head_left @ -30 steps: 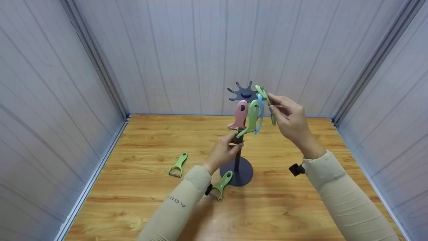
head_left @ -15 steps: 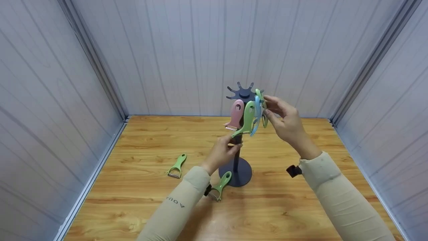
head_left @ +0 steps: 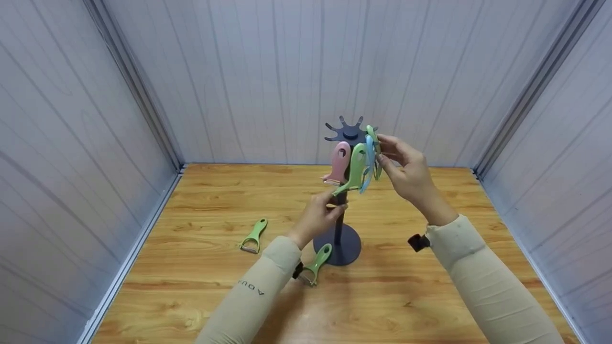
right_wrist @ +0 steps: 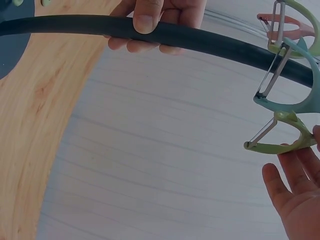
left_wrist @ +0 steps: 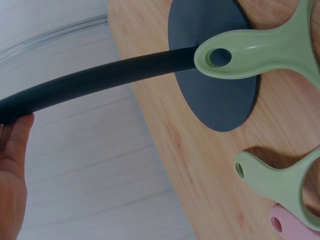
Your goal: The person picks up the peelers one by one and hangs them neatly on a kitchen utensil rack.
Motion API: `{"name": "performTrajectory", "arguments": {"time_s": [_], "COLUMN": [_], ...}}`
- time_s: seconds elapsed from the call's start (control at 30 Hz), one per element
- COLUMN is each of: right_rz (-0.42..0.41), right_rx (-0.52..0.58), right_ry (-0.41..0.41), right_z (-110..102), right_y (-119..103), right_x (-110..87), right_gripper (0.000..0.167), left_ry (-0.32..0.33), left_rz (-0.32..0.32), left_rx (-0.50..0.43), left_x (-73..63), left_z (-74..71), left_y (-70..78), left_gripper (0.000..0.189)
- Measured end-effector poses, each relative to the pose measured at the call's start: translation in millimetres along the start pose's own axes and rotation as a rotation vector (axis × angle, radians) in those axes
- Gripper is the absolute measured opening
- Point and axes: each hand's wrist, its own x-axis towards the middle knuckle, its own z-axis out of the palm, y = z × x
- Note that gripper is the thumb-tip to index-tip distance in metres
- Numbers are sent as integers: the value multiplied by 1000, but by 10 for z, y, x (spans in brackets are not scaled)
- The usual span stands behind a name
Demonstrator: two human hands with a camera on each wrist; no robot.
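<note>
My left hand (head_left: 319,215) grips the dark pole (right_wrist: 80,24) of a stand, fingers and thumb wrapped round it in the right wrist view. My right hand (head_left: 406,167) holds a green peeler (right_wrist: 280,148) between thumb and fingers at the right side of the stand's pronged top (head_left: 350,133). Beside it hang a blue peeler (head_left: 368,165), another green peeler (head_left: 357,167) and a pink peeler (head_left: 340,162), blades down. The held peeler's handle end overlaps a prong in the head view.
The stand's round base (head_left: 349,246) rests on the wooden table (head_left: 406,286). One green peeler (head_left: 321,258) lies by the base, another (head_left: 257,231) farther left. A pink handle (left_wrist: 292,225) shows at the left wrist view's corner. Panel walls (head_left: 239,71) enclose the table.
My right hand has moved slightly left, bringing the green peeler from beside the stand's top in against its prongs next to the blue one. The left hand stays on the pole.
</note>
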Motion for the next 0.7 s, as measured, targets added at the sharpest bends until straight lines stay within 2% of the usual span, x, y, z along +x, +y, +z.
{"name": "performTrajectory", "arguments": {"time_s": [0.17, 0.43, 0.57, 0.7], "right_rz": [8, 27, 48, 42], "right_rx": [4, -6, 8, 27], "right_ry": [10, 31, 36, 32], "right_z": [0, -12, -6, 17], "right_y": [4, 97, 180, 278], "right_x": [-3, -78, -156, -243], "right_gripper": [42, 41, 41, 41], "left_ry": [-3, -11, -17, -22], "left_rz": [-18, -74, -75, -67], "left_rx": [2, -30, -52, -53], "left_x": [-3, 1, 4, 0], "left_z": [-12, -18, -22, -40], "left_y": [16, 20, 34, 46], "left_gripper": [43, 30, 29, 37]}}
